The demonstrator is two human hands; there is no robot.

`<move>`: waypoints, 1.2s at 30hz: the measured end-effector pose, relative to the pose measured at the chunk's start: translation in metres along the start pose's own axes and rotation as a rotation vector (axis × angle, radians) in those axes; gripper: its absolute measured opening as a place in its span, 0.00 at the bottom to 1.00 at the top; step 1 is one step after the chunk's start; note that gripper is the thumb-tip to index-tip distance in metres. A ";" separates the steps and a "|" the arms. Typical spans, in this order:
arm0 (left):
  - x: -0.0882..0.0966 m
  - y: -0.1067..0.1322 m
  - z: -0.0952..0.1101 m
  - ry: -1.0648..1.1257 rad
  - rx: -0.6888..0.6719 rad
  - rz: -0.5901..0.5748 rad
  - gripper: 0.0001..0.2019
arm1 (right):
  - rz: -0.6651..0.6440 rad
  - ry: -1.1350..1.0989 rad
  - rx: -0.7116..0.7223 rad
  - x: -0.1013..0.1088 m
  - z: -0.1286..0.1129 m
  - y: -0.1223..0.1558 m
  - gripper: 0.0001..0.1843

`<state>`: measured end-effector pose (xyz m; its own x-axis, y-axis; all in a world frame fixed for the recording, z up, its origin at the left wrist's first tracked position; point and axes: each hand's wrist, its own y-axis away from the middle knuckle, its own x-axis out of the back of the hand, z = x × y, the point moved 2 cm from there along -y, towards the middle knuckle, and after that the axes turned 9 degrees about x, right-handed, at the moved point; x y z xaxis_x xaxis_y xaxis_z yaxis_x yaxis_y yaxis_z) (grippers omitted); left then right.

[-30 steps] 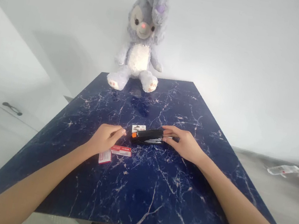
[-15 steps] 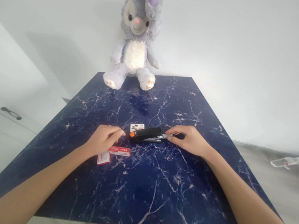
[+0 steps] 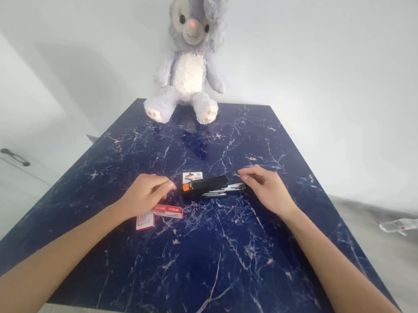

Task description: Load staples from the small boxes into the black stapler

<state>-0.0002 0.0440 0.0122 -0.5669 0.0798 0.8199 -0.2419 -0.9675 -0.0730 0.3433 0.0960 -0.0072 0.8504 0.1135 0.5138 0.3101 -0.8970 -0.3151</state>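
Note:
A black stapler [image 3: 205, 184] with an orange tip lies on the dark blue marbled table [image 3: 216, 263], its metal rail showing at the right end. My right hand [image 3: 268, 189] rests at that rear end, fingers together and thumb pinching the rail. My left hand [image 3: 145, 194] is curled left of the stapler, thumb and fingertips pressed together; whether anything is between them cannot be made out. Its heel lies by two red-and-white staple boxes [image 3: 168, 211] [image 3: 145, 220]. A small white box [image 3: 192, 176] sits just behind the stapler's orange tip.
A grey plush rabbit [image 3: 191, 53] sits at the table's far edge against the white wall. A white cabinet with a dark handle [image 3: 15, 157] stands on the left. A crumpled plastic bottle [image 3: 410, 226] lies on the floor at the right.
My right hand has slid from on top of the stapler to its rear end, and more of the metal rail shows there. My left hand has stayed put.

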 end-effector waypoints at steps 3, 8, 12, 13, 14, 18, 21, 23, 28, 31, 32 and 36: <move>0.000 0.000 -0.002 -0.019 -0.013 -0.004 0.19 | -0.027 0.033 0.004 0.004 0.000 -0.001 0.13; -0.002 0.000 -0.005 -0.042 -0.032 0.000 0.19 | -0.241 0.165 0.023 0.001 -0.009 0.001 0.15; -0.003 -0.001 -0.003 -0.043 -0.056 0.001 0.20 | -0.212 0.213 0.076 0.004 -0.011 0.001 0.18; -0.002 0.000 -0.002 -0.042 -0.057 0.010 0.19 | -0.212 0.228 0.096 0.006 -0.009 0.000 0.18; -0.001 0.000 -0.001 -0.039 -0.055 0.024 0.19 | -0.219 0.251 0.118 0.010 -0.007 0.000 0.18; 0.006 0.001 0.001 -0.050 -0.074 0.103 0.15 | -0.287 0.326 0.196 0.017 -0.003 -0.002 0.19; 0.007 0.002 0.002 -0.051 -0.095 0.144 0.14 | -0.304 0.317 0.246 0.009 -0.007 0.000 0.19; 0.005 0.003 0.003 -0.023 -0.094 0.147 0.14 | -0.300 0.327 0.276 0.000 -0.012 0.001 0.14; -0.001 0.002 0.006 0.014 -0.119 0.096 0.13 | -0.302 0.449 0.269 -0.003 -0.015 0.001 0.10; -0.001 0.002 0.006 0.019 -0.107 0.111 0.13 | -0.261 0.557 0.192 0.014 -0.004 -0.002 0.11; -0.001 0.002 0.005 0.023 -0.102 0.114 0.13 | -0.235 0.575 0.154 0.020 0.000 -0.003 0.12; -0.003 0.001 0.003 0.035 -0.070 0.120 0.13 | -0.128 0.486 0.029 0.031 0.009 -0.005 0.14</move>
<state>0.0032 0.0422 0.0115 -0.6220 -0.0254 0.7826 -0.2245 -0.9517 -0.2093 0.3720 0.1079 0.0034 0.5106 0.0032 0.8598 0.4163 -0.8759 -0.2440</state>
